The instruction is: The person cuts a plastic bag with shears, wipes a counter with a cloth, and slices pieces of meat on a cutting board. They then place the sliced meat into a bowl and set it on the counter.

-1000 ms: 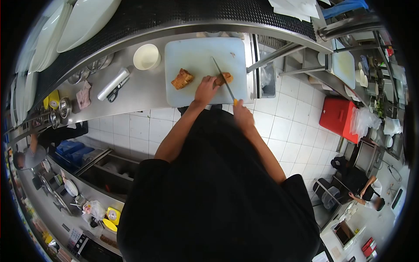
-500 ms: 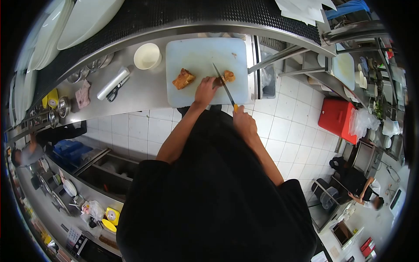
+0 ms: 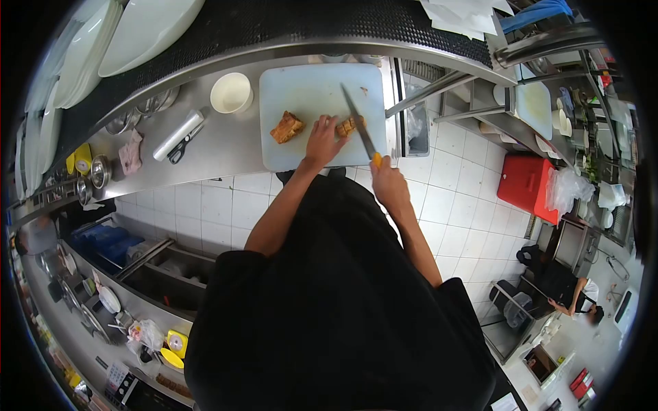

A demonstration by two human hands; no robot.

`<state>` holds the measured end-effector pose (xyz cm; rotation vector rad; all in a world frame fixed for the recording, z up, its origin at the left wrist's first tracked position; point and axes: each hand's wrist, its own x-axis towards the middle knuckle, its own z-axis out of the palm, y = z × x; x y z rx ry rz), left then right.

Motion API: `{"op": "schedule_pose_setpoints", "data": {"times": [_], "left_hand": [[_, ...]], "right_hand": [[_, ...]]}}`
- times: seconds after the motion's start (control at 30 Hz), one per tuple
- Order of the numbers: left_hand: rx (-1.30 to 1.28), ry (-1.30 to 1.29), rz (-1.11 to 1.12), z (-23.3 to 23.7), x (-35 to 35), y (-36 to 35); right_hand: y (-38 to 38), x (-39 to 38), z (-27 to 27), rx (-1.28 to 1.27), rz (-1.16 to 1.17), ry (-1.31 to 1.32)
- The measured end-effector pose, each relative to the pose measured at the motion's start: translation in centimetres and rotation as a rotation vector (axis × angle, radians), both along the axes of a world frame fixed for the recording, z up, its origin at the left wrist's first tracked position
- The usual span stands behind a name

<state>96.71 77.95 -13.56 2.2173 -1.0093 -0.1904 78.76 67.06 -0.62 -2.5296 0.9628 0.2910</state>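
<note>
A white cutting board (image 3: pixel 312 82) lies on the steel counter with two portions of browned, cooked meat on it. The larger meat chunk (image 3: pixel 287 127) sits apart on the left. My left hand (image 3: pixel 323 142) is at the left end of the other meat piece (image 3: pixel 346 127), thumb on the near side and fingers on the far side. That piece shows cut lines. My right hand (image 3: pixel 391 185) grips the yellow handle of a long knife (image 3: pixel 359 122). The blade points away from me and lies across the right part of this meat, partly hiding it.
A cream bowl (image 3: pixel 232 93) stands left of the board. Further left are a roll of wrap (image 3: pixel 178 135), black scissors (image 3: pixel 179 148), a pink cloth (image 3: pixel 130 152) and metal bowls (image 3: pixel 101 170). A shelf edge (image 3: pixel 295 49) overhangs the back. Another person (image 3: pixel 582 298) is at far right.
The knife has tilted and its blade has shifted right over the meat. The meat by my left hand now appears as a row of sections. The left chunk has stayed put.
</note>
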Motion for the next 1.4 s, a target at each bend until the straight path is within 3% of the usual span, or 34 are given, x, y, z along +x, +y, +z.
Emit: {"op": "schedule_pose_setpoints", "data": {"times": [0.27, 0.57, 0.93, 1.03, 1.17, 1.3, 1.4], "left_hand": [[0.132, -0.141, -0.135, -1.3, 1.2, -4.7], [0.007, -0.001, 0.021, 0.0, 0.0, -2.4], [0.104, -0.102, 0.075, -0.8, -0.1, -3.9], [0.127, -0.050, 0.091, -0.8, -0.5, -4.2], [0.077, -0.042, 0.130, -0.7, -0.4, -4.5], [0.057, -0.041, 0.158, -0.6, -0.4, -4.5], [0.106, -0.057, 0.182, -0.5, -0.6, -4.9]], "right_hand": [[-1.4, -2.2, 0.1, -0.028, -0.065, -0.068], [0.0, -2.0, -0.8, -0.047, 0.040, 0.069], [-0.8, -2.2, 1.2, 0.008, 0.102, 0.190], [-1.4, -0.6, -2.6, 0.044, 0.100, 0.173], [-1.6, -1.5, 0.3, 0.007, 0.109, 0.205], [-1.9, -1.4, -6.3, 0.058, 0.079, 0.098], [-2.0, -0.5, -9.8, -0.043, 0.149, 0.039]]}}
